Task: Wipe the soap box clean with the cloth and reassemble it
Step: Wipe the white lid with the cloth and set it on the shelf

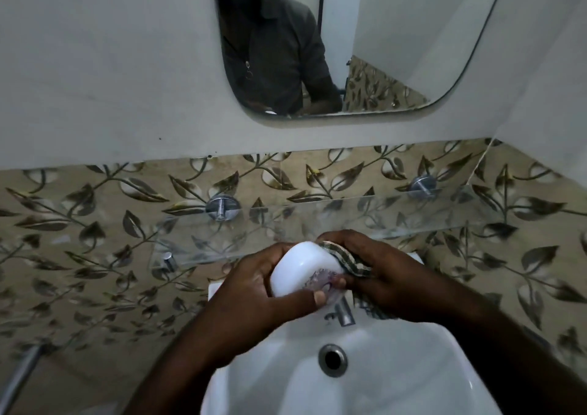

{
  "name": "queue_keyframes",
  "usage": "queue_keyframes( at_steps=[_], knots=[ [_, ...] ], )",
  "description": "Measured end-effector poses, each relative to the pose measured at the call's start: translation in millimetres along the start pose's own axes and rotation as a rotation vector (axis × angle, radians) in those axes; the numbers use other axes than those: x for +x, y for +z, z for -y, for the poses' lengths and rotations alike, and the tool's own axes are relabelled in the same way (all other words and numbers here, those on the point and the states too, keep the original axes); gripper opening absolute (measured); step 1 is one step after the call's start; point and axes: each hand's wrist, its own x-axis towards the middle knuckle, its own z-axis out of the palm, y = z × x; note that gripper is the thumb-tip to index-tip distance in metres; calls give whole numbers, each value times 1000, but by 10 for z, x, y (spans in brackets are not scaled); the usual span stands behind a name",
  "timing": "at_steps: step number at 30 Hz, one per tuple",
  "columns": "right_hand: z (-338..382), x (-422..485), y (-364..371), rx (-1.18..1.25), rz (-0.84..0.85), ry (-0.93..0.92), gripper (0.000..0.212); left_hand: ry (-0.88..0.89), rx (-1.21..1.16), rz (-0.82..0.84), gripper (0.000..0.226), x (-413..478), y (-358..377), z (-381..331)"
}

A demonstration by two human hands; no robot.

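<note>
My left hand (254, 284) grips a white oval soap box part (301, 265) above the back of the sink, thumb curled along its lower edge. A clear, patterned part shows at its lower right end (320, 283). My right hand (381, 271) holds a striped green-and-grey cloth (349, 260) bunched against the box's right end. The cloth's loose end hangs down below my right hand (370, 310).
A white sink (397, 367) lies below my hands, with its overflow hole (332, 359) and a chrome tap (344, 314) partly hidden under them. A glass shelf (381, 217) on chrome pegs runs along the leaf-patterned tiles just behind. A mirror (349, 49) hangs above.
</note>
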Motion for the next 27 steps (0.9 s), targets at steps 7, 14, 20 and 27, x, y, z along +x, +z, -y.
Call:
queue_keyframes(
  at_steps=[7, 14, 20, 27],
  knots=[
    [132, 28, -56, -31, 34, -70, 51, -51, 101, -24, 21, 63, 188, 121],
    [280, 2, 667, -457, -261, -291, 68, 234, 218, -178, 30, 44, 306, 76],
    [215, 101, 452, -200, -368, -93, 60, 223, 278, -225, 19, 5, 314, 131],
    [152, 129, 398, -295, -265, -174, 61, 244, 218, -322, 9, 0, 349, 197]
  ],
)
